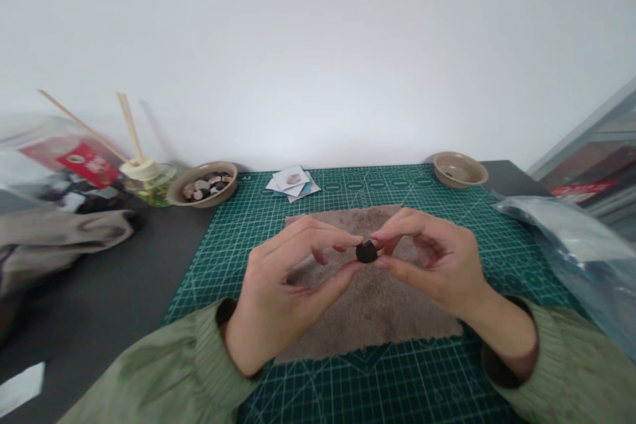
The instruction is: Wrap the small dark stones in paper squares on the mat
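Note:
A small black stone (366,252), rounded below with an angular top edge, is held up in front of me between both hands. My left hand (293,285) pinches its left side with thumb and index finger. On the other side, the thumb and fingertips of my right hand (437,258) close on its right edge. Beneath the hands a brownish-grey cloth (368,315) lies spread on a green cutting mat (238,238). Fingertips cover the stone's two sides.
At the back left stands a brown bowl (209,201) of dark and beige stones, beside a reed diffuser (144,172). Small cards (293,180) lie behind the cloth. Another brown bowl (461,179) with a small dark piece stands back right, near a clear plastic bag (571,232).

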Demonstrator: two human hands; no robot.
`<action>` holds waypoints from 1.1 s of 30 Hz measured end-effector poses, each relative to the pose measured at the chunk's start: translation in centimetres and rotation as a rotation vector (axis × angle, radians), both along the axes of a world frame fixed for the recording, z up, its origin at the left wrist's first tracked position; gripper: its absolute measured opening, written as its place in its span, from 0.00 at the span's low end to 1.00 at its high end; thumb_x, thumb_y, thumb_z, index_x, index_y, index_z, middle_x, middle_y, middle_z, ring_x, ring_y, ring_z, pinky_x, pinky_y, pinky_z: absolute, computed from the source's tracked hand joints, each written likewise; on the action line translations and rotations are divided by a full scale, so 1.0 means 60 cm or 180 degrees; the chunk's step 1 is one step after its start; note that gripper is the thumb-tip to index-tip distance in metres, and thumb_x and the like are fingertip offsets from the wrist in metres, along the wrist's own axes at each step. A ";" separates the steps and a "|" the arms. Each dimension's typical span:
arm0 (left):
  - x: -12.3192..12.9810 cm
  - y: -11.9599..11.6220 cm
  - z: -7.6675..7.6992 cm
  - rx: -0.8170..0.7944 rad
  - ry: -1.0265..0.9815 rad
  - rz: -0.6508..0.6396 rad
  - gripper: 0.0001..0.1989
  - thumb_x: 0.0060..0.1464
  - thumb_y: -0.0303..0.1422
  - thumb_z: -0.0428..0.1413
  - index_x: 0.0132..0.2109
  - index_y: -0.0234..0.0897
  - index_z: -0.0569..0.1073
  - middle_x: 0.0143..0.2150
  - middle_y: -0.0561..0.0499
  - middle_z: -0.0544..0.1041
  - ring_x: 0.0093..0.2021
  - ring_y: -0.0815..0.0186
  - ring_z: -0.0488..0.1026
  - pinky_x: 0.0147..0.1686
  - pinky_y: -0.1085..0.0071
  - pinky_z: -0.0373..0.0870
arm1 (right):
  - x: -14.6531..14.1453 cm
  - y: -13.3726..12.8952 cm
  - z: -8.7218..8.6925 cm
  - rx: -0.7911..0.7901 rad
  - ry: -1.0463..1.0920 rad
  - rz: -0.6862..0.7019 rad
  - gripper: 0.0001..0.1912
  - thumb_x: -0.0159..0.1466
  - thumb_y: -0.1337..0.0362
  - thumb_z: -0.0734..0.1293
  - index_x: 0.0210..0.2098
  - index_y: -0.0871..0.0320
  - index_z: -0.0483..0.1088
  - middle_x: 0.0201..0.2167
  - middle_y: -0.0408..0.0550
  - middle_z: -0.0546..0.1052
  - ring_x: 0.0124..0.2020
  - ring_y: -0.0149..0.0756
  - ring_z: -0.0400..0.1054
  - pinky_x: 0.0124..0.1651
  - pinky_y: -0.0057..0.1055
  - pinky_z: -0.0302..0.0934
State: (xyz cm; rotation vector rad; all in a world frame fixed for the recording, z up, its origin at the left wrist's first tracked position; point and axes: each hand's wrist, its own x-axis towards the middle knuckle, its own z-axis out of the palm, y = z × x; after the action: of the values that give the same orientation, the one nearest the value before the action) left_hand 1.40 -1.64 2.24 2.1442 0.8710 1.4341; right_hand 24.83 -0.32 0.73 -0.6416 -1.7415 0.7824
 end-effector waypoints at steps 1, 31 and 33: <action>0.000 0.000 0.000 0.0007 -0.0006 0.0005 0.12 0.59 0.25 0.70 0.48 0.43 0.83 0.43 0.51 0.86 0.38 0.65 0.80 0.35 0.65 0.76 | 0.000 0.000 0.001 0.0024 0.0000 -0.0017 0.16 0.63 0.68 0.80 0.50 0.49 0.83 0.40 0.48 0.84 0.37 0.40 0.78 0.44 0.40 0.75; -0.007 0.004 -0.013 -0.0413 -0.0074 -0.0105 0.15 0.60 0.25 0.70 0.51 0.48 0.83 0.45 0.55 0.86 0.42 0.68 0.81 0.40 0.71 0.77 | -0.006 -0.001 0.009 0.0434 -0.0095 -0.0133 0.14 0.64 0.72 0.79 0.49 0.54 0.83 0.38 0.45 0.85 0.35 0.33 0.78 0.40 0.32 0.72; -0.006 0.005 -0.013 -0.0409 -0.0075 -0.0099 0.16 0.60 0.25 0.70 0.51 0.48 0.83 0.45 0.55 0.86 0.41 0.68 0.81 0.40 0.71 0.77 | -0.006 -0.002 0.009 0.0444 -0.0097 -0.0148 0.14 0.64 0.71 0.79 0.48 0.54 0.83 0.38 0.45 0.85 0.35 0.33 0.78 0.40 0.32 0.72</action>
State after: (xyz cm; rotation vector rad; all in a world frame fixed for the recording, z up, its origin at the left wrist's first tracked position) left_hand 1.03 -1.37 1.45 2.0334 0.8924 1.3481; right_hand 24.49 -0.42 1.27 -0.5999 -1.7853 0.6161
